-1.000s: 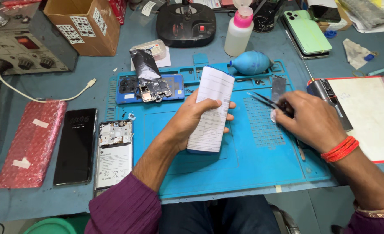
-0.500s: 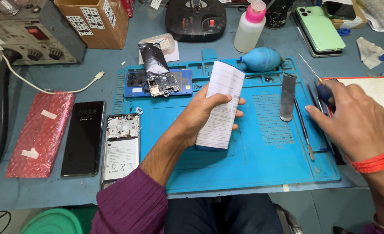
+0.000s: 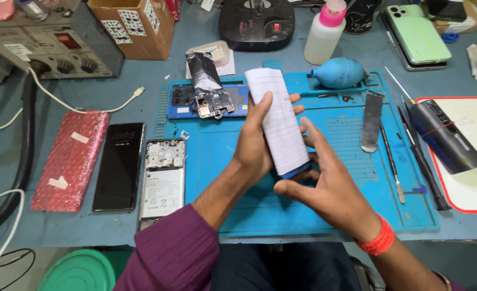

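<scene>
The left hand (image 3: 257, 143) is holding a slim phone-shaped part wrapped in white printed paper (image 3: 277, 121) above the middle of the blue work mat (image 3: 249, 205), its grip closing around the part's left edge with the thumb across the front. The part is standing nearly upright, tilted a little to the left at its top, with a strip of blue showing at its lower end. The right hand (image 3: 324, 186) is cupping that lower end from below and from the right, fingers curling round it and touching it, so both grips are clamping on the same wrapped part. A red band is sitting on the right wrist.

On the counter (image 3: 141, 108), left of the mat, a pink bubble-wrap pouch (image 3: 68, 159) with two pale tape strips is lying flat, a black phone (image 3: 120, 167) is lying just beside it, and an opened phone with its white-labelled battery showing (image 3: 162, 178) is lying next to that, touching the mat's left edge. At the mat's far edge a blue phone frame (image 3: 209, 102) is carrying a loose circuit board and a crumpled silver foil piece. Behind it a brown cardboard box (image 3: 133, 27) with square white printed labels is standing by a grey bench unit (image 3: 44, 46). A white bottle with a pink cap (image 3: 324, 35) is standing near a blue rubber air blower (image 3: 338, 73). A pale green phone (image 3: 417, 35) is lying at the far right, and a black cylindrical tool (image 3: 446, 137) is resting on a white, red-edged pad (image 3: 475, 183).
</scene>
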A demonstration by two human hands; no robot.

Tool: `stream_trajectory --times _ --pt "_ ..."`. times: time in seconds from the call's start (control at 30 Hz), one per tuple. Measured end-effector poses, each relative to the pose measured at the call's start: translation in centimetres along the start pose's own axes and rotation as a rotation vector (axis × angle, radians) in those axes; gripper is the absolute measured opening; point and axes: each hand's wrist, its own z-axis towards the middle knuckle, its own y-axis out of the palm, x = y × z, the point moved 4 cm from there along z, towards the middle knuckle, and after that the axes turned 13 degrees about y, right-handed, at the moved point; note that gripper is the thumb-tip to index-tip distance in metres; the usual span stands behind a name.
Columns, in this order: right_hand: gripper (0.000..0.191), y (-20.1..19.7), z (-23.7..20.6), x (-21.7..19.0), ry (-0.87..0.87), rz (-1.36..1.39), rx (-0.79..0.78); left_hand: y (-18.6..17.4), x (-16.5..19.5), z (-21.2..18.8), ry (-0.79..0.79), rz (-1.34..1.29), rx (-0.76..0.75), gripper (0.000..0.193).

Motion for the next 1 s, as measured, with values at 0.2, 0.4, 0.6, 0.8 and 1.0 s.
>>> stream_trajectory --times 0.2,0.4,0.6,0.8,1.0 --pt "0.067 1.8 -0.1 0.5 0.185 0.797 -0.137 2.8 2.9 -2.0 0.482 0.475 -0.285 0.083" --pt "0.050 1.3 -0.4 1.6 0.305 1.119 -0.233 4.6 4.5 -2.6 0.602 0.466 -0.285 0.086" --pt "0.039 1.1 -0.8 2.6 0.307 1.146 -0.355 5.4 6.4 -2.2 0.656 0.339 -0.245 0.089" --pt "0.037 -0.2 -1.2 4.4 0.405 1.016 -0.210 4.9 7.5 -1.0 0.670 0.152 -0.185 0.090" --pt "0.042 -2.2 -2.1 4.7 0.361 0.925 -0.172 3.3 7.6 -0.1 0.658 0.070 -0.114 0.083"
